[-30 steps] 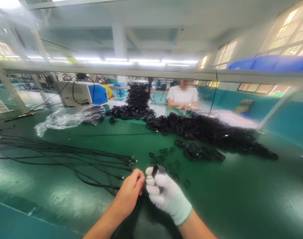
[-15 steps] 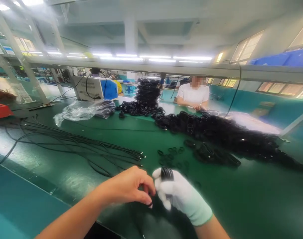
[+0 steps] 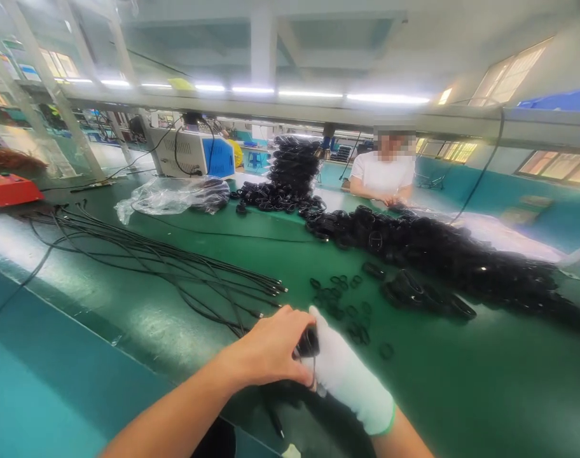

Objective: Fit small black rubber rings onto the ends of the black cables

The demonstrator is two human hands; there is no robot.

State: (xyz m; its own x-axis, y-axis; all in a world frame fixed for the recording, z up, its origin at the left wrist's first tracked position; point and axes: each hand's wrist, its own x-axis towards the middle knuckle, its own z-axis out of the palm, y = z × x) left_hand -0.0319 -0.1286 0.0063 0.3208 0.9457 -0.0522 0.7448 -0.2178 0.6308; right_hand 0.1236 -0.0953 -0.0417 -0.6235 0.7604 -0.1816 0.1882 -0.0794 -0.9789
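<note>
Your bare left hand (image 3: 273,346) and white-gloved right hand (image 3: 345,375) clasp a coiled black cable bundle (image 3: 309,342) between them, seemingly unfinished, while long thin black cables (image 3: 185,259) lie uncoiled on the green worktop (image 3: 452,375).

Glossy green worktop (image 3: 437,375), pale beam (image 3: 299,110) above it. Teal floor (image 3: 42,381) lower left, teal wall (image 3: 500,184) and windows (image 3: 564,166) right. Strip lights (image 3: 388,99) lit, white pillar (image 3: 264,51), blue stool (image 3: 255,159) far back.
</note>
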